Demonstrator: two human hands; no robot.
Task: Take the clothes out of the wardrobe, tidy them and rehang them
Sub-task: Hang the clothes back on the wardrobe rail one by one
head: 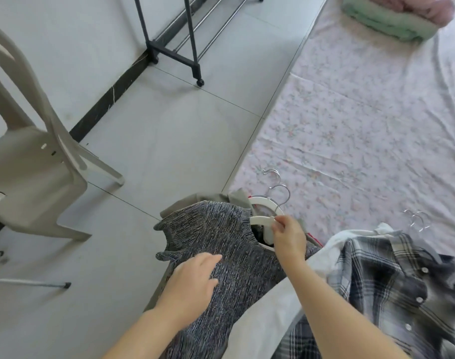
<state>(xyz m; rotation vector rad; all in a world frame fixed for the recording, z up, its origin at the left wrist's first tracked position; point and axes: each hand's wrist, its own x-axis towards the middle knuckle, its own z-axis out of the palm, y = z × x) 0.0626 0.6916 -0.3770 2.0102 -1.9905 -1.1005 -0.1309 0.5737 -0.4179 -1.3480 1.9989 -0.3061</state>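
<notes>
The grey top (221, 244) lies at the bed (363, 130) edge, under both hands. The right hand (288, 237) pinches the white hanger (262, 220) at the collar. The left hand (195, 278) rests flat, fingers straight, on the top.

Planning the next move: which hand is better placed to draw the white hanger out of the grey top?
The right hand: it pinches the white hanger at the neck of the grey top. The left hand lies flat on the top, likely better for holding the fabric down.

The floor (169, 130) was grey tile; a beige plastic chair (34, 161) stood well left of the left grip (192, 283), a black wheeled rack (169, 51) far beyond it.
</notes>
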